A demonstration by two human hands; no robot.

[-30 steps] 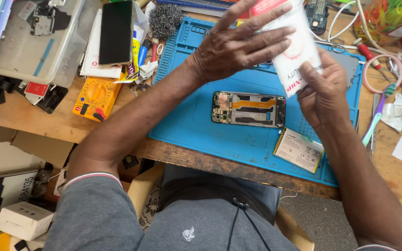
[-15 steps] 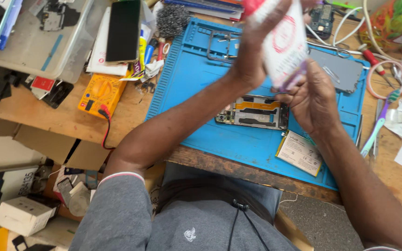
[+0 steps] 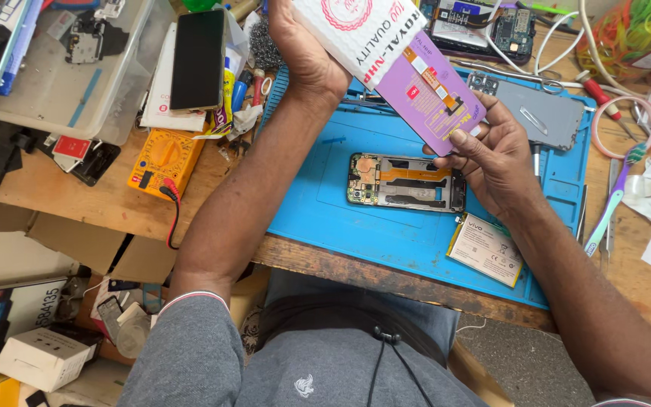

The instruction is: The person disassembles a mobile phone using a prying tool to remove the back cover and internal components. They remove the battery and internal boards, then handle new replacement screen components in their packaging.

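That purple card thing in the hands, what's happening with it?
A person sits at a cluttered workbench. The left hand holds a white sleeve, and the right hand grips the purple card sticking out of it. Beneath them, an opened phone lies on the blue mat, with a battery near its front edge.

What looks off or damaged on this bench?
The opened phone lies on the blue mat with its back off, its insides bare. The battery beside it overhangs the mat's front edge. Nothing spilled.
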